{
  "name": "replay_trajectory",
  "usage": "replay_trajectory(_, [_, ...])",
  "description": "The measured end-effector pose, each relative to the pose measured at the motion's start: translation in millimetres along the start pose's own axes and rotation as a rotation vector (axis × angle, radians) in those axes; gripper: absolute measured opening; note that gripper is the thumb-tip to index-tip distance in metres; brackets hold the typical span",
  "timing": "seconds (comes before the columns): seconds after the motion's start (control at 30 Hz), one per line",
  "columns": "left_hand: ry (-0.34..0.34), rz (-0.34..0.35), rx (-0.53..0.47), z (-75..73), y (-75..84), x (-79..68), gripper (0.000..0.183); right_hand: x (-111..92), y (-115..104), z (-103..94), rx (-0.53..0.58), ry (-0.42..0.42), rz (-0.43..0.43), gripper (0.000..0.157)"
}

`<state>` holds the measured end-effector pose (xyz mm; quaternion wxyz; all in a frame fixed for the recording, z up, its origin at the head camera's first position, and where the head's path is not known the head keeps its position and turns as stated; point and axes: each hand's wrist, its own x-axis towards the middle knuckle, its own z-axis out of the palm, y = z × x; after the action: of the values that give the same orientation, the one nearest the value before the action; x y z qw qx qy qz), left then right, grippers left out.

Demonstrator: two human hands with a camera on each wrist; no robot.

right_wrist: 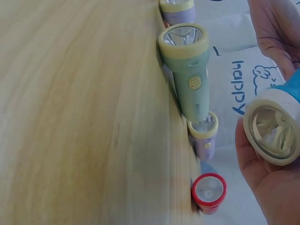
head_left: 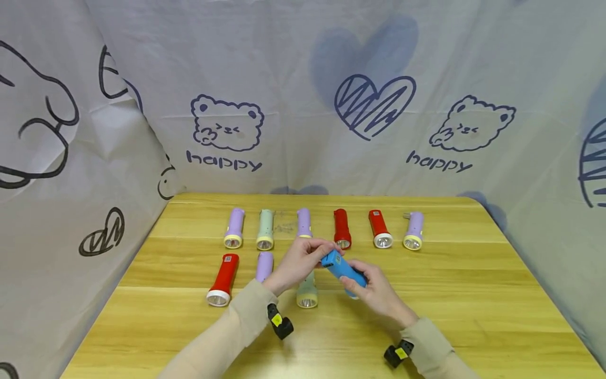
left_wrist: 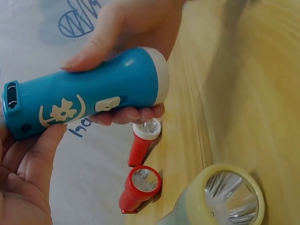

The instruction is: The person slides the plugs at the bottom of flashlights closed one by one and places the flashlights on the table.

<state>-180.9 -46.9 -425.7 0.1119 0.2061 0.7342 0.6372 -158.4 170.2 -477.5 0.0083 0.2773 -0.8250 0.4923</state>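
Both hands hold a blue flashlight point(head_left: 347, 273) above the table, tilted, its tail end up to the left. My right hand point(head_left: 379, 292) grips the body near the white head, its thumb along one side and fingers underneath. At the tail, my left hand point(head_left: 300, 261) pinches the end between thumb and fingers. A white flower print and a pale switch point(left_wrist: 108, 103) show on the body in the left wrist view. The clear lens point(right_wrist: 272, 131) faces the right wrist camera. Below the left hand lies a pale green flashlight point(head_left: 307, 295), partly hidden by it.
A back row on the wooden table point(head_left: 450, 305) holds purple, pale green and red flashlights, among them a red one point(head_left: 341, 226) beyond the hands. Nearer left lie a red flashlight point(head_left: 224, 279) and a purple one point(head_left: 264, 265) partly behind the left arm. Printed cloth point(head_left: 303, 105) hangs behind.
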Motion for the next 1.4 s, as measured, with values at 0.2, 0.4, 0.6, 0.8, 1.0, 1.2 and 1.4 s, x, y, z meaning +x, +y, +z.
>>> replay_trajectory(0.2, [0.008, 0.035, 0.070, -1.6, 0.6, -1.1, 0.031, 1, 0, -1.2, 0.095, -0.057, 0.040, 0.028])
replay_trajectory(0.4, [0.007, 0.059, 0.106, -3.8, -0.5, -1.5, 0.032, 3, -1, -3.4, 0.195, -0.145, 0.076, 0.033])
replay_trajectory(0.6, [-0.013, 0.053, 0.086, -4.2, -1.4, -0.5, 0.033, 5, 1, -6.4, 0.317, -0.278, 0.064, 0.037])
replay_trajectory(0.8, [-0.004, 0.044, 0.114, -4.6, 1.1, -0.6, 0.032, 7, 4, -10.5, 0.421, -0.360, 0.097, 0.047])
replay_trajectory(1.0, [-0.003, 0.026, 0.169, -5.3, 0.1, 0.7, 0.032, 10, 7, -15.6, 0.491, -0.442, 0.109, 0.047])
replay_trajectory(1.2, [-0.021, 0.033, 0.230, -8.7, -1.2, 0.8, 0.033, 12, 9, -15.8, 0.479, -0.470, 0.088, 0.045])
replay_trajectory(1.4, [-0.033, 0.027, 0.288, -11.5, -2.0, 1.0, 0.034, 11, 10, -14.7, 0.448, -0.458, 0.108, 0.045])
